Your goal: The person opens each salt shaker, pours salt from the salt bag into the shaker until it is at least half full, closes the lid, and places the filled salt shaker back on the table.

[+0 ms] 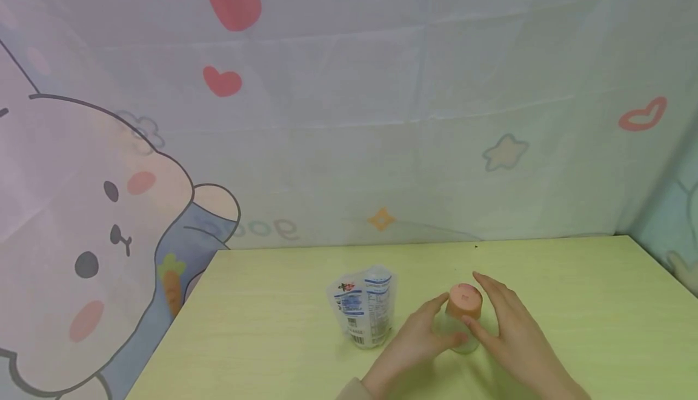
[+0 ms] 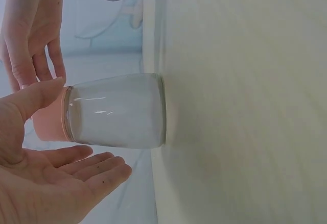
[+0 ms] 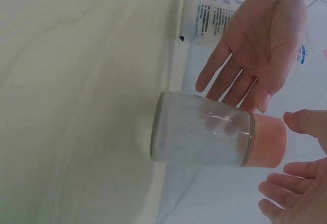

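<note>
A clear glass jar [image 1: 465, 340] with a pink-orange lid [image 1: 465, 301] stands upright on the table between the two hands. On its left side is the left hand [image 1: 420, 334], fingers spread and fairly straight, thumb toward the near side. The right hand [image 1: 515, 330] flanks the other side, its fingers extended beside the lid. In the left wrist view, the left thumb [image 2: 48, 94] overlaps the lid's edge, while the other fingers lie apart from the glass [image 2: 117, 112]. The right wrist view shows a gap between the right hand's fingers [image 3: 286, 183] and the lid [image 3: 268, 141].
Left of the jar, a translucent printed pouch [image 1: 364, 309] stands on the pale yellow-green table [image 1: 245, 327]. Behind the table's far edge hangs a cloth backdrop [image 1: 349, 115] with hearts and a cartoon animal; more cloth hangs at the right.
</note>
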